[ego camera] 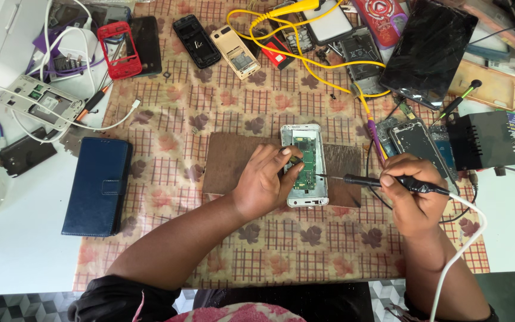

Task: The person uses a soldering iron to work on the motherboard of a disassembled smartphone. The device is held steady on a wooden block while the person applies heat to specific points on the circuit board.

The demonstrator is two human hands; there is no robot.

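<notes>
Basically 1 opened phone (306, 168), back cover off, green circuit board (309, 164) exposed, lying flat on a brown wooden board (227, 164) at mid-table on the patterned cloth (168, 119). Looks light and rigid, silver frame thin, board fragile and easily scratched or shorted; likely to slide on the wood unless pinned. Best held by the frame edges, off the green board and its components. Left hand (263, 182) at the phone's left edge, fingers curled, thumb and forefinger pinched together on a small dark part over the board; what the part is, too small to tell. Right hand (409, 194) just right of the phone, closed in a pen grip around a black soldering iron (388, 182), tip pointing left and meeting the phone's right edge; contact with the board itself not resolvable. White cord (463, 244) trailing from the iron toward the near edge. Iron slim, stiff, presumably hot at the tip, so grip only on the black handle. Around: blue wallet case (98, 185) to the left, red phone frame (119, 50) far left, yellow cable (305, 59) far centre, black tablet (427, 50) far right, black box (483, 141) to the right.
</notes>
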